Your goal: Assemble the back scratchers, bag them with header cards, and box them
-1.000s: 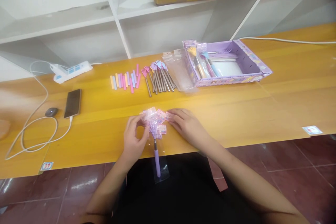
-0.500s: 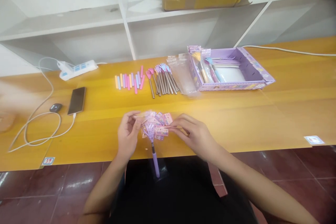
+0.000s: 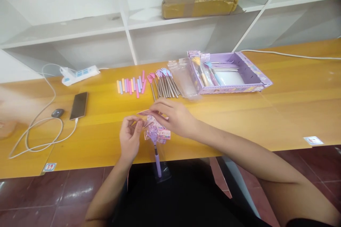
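Note:
A purple hand-shaped back scratcher [image 3: 158, 163] lies in a clear plastic bag [image 3: 165, 175], its handle hanging past the table's front edge. My left hand [image 3: 129, 137] pinches the bag's upper end, left of the scratcher's head. From the right, my right hand [image 3: 176, 117] reaches over and grips a folded pink printed card [image 3: 144, 112] between thumb and fingers, just above my left fingertips. Several small printed cards [image 3: 164, 134] are piled behind and beside the scratcher's head, partly covered by my right hand.
Behind my hands lie metal-stemmed scratchers [image 3: 167, 87], pastel handle tubes [image 3: 131, 85] and clear bags [image 3: 183, 79]. A purple box [image 3: 234, 88] holds bagged scratchers. Leftward are a phone [image 3: 79, 105], a cable and a power strip [image 3: 81, 75]. A taped carton [image 3: 199, 1] rests on the shelf.
My right hand has moved left, from the card pile to the bag's top end, carrying a pink card. My left hand has stayed almost in place.

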A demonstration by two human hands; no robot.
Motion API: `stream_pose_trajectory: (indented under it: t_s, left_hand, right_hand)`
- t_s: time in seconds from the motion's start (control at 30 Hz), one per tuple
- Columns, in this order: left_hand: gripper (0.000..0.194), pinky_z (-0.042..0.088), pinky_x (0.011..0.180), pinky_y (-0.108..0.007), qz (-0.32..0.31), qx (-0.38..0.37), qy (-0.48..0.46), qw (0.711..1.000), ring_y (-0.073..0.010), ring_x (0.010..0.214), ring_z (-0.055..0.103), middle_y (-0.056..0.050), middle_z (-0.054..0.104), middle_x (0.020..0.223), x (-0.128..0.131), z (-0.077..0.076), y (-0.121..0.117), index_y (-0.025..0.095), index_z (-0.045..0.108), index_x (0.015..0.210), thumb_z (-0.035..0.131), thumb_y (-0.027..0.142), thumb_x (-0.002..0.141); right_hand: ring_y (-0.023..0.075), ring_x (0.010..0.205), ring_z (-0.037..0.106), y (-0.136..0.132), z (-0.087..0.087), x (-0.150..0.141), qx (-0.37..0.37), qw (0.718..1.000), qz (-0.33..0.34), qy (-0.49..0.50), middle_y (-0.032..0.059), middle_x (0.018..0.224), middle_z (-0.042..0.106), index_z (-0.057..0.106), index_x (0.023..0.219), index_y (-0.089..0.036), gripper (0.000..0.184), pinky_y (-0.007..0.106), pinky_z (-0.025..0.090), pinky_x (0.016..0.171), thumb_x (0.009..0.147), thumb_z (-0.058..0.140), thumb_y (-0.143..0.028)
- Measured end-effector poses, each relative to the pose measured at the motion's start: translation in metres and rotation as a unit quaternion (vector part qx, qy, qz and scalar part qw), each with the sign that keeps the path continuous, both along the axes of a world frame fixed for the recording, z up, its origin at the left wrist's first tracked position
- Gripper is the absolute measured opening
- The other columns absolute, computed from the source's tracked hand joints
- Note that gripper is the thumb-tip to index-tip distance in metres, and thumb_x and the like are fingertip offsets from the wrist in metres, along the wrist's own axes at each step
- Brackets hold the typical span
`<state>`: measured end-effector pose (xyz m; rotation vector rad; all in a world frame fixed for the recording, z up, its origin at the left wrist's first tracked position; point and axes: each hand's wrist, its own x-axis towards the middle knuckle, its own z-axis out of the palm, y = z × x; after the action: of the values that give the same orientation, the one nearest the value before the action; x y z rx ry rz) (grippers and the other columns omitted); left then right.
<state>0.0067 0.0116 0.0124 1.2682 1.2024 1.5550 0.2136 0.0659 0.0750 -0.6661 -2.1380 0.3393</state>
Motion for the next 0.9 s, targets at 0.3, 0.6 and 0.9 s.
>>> stream_pose_trajectory:
  t_s: [0.3, 0.6, 0.9]
  left_hand:
    - [0.031, 0.066, 0.098, -0.036, -0.029, -0.003, -0.064, 0.998, -0.0185, 0.101, 0.081, -0.006, 0.079, 0.122, -0.003, -0.002, 0.0, 0.025, 0.071, 0.125, 0.081, 0.039, 0.1]
    - [0.033, 0.066, 0.102, -0.037, -0.066, -0.012, -0.165, 0.984, -0.0232, 0.112, 0.082, -0.008, 0.084, 0.118, -0.004, 0.002, 0.002, 0.024, 0.076, 0.123, 0.086, 0.037, 0.095]
    - [0.045, 0.067, 0.107, -0.045, -0.094, -0.015, -0.159, 0.983, -0.024, 0.109, 0.083, -0.006, 0.085, 0.119, -0.002, 0.004, 0.0, 0.029, 0.069, 0.134, 0.088, 0.033, 0.094]
  right_hand:
    - [0.0169, 0.086, 0.068, 0.011, -0.002, -0.006, -0.028, 1.0, -0.008, -0.006, 0.006, 0.097, 0.074, 0.072, 0.112, -0.017, 0.022, 0.031, 0.054, 0.079, 0.116, 0.054, -0.03]
    - [0.0196, 0.093, 0.067, 0.024, -0.007, -0.002, -0.02, 0.999, 0.024, -0.036, 0.0081, 0.104, 0.071, 0.074, 0.131, -0.017, 0.031, 0.035, 0.056, 0.084, 0.117, 0.049, -0.029]
    - [0.0204, 0.098, 0.069, 0.022, -0.003, 0.0, -0.017, 0.998, 0.025, -0.059, 0.0104, 0.113, 0.073, 0.068, 0.144, -0.018, 0.035, 0.036, 0.058, 0.087, 0.117, 0.047, -0.025]
